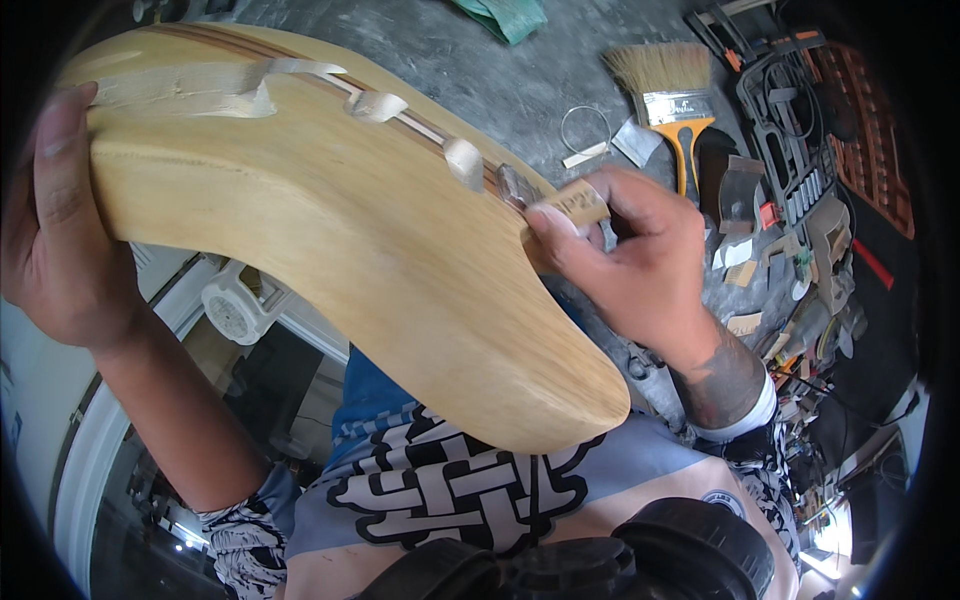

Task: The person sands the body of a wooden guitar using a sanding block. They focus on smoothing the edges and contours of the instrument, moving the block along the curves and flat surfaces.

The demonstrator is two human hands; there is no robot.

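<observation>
A pale wooden guitar body point(330, 230) slants across the view, its rounded end near my chest. Dark and light strips run along its far side, with routed hollows cut beside and into them. My left hand point(70, 225) grips its left edge, the thumb on the upper face and the other fingers mostly hidden. Pinched between my right thumb and fingers is a small folded piece of sandpaper point(580, 203), tan on its printed back. My right hand point(640, 255) holds it against the body's far edge, at the inward curve beside the end of the strips.
On the grey worktop point(420, 60) beyond lies a wide paintbrush point(670, 90) with an orange handle. Sandpaper scraps point(742, 195) and a tool case point(790, 130) are to the right. A green cloth point(505, 15) lies at the far edge. A white fan-like device point(240, 305) shows below the body.
</observation>
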